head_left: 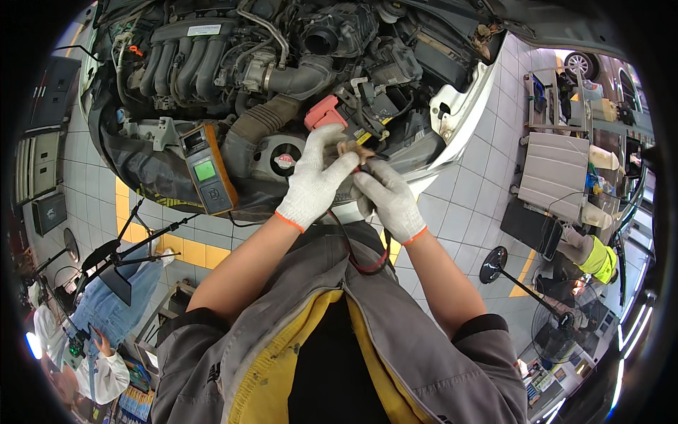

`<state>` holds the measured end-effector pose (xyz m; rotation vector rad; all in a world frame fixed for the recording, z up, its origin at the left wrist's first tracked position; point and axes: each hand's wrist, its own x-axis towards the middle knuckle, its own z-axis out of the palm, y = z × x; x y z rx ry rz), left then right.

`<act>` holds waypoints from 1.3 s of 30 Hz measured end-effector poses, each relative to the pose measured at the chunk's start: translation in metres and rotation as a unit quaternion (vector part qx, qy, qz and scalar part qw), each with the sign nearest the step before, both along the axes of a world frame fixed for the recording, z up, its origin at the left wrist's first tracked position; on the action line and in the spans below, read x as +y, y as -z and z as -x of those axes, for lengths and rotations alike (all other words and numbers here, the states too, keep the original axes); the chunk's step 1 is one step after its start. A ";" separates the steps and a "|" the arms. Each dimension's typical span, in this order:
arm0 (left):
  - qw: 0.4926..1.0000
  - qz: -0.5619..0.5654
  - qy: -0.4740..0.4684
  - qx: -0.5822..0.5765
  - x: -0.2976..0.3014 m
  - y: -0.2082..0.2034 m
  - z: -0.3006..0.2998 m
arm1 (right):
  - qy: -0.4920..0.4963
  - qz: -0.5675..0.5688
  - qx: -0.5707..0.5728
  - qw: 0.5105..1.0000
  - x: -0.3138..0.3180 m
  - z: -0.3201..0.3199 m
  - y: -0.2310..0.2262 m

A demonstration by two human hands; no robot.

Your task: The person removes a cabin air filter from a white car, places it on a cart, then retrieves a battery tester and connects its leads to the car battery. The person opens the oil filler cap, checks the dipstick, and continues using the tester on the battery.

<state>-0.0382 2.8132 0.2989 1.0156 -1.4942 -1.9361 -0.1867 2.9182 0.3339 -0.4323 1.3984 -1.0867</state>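
My left hand (318, 177) and my right hand (390, 198), both in white knit gloves with orange cuffs, meet in front of the car battery. Between their fingers is a copper-coloured cable clamp (355, 150), partly hidden by the gloves. My left fingers pinch it from the left, and my right fingers close round its red and dark handle end. A red and black cable (373, 267) loops down from the hands in front of my jacket. To the left, an orange and black handheld tester (209, 169) with a lit green screen leans on the front of the engine bay.
A red terminal cover (325, 113) sits just beyond my left hand, beside the battery (381, 106). The engine (187, 63) and a ribbed intake hose (265, 120) lie further left. A tripod (127, 247) stands at left, a fan (561, 321) and grey cart (558, 173) at right. Other people are nearby.
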 end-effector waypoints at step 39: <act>0.931 -0.234 0.096 -0.263 0.009 0.115 -0.049 | 0.277 -0.078 -0.276 0.917 -0.072 0.015 0.168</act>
